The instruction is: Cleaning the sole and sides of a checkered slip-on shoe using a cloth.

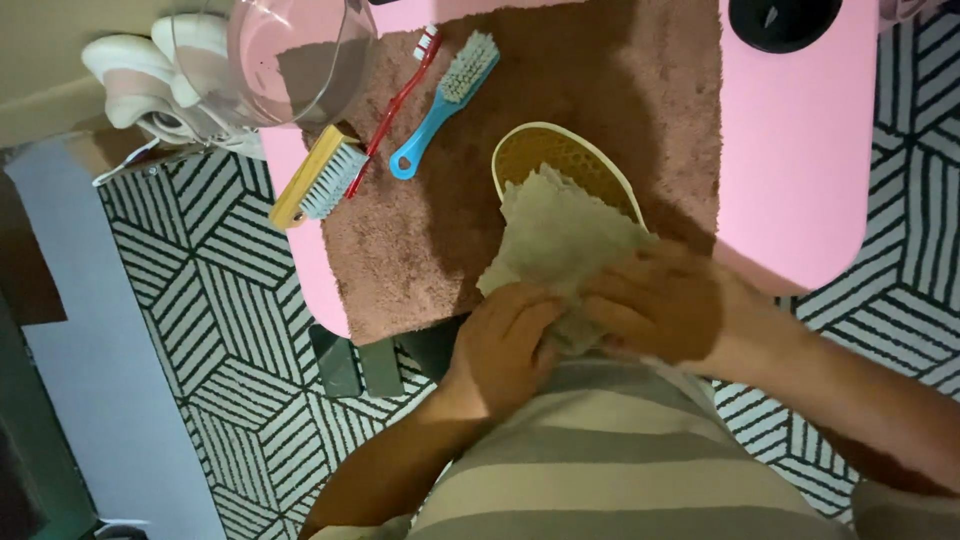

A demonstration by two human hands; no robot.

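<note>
Hidden: most of the shoe (560, 160) is covered by the cloth (560, 240); only its sole's toe end is seen.
Hands: the left hand (505, 345) and right hand (660, 300) are closed on the cloth, close together, at the near edge of the bench (800, 150).
Around: a wooden brush (318, 180), a red toothbrush (395, 100) and a blue brush (447, 100) are laid on the brown mat (400, 260).
Edges: a clear bowl (285, 60) is cut off at the top.
</note>
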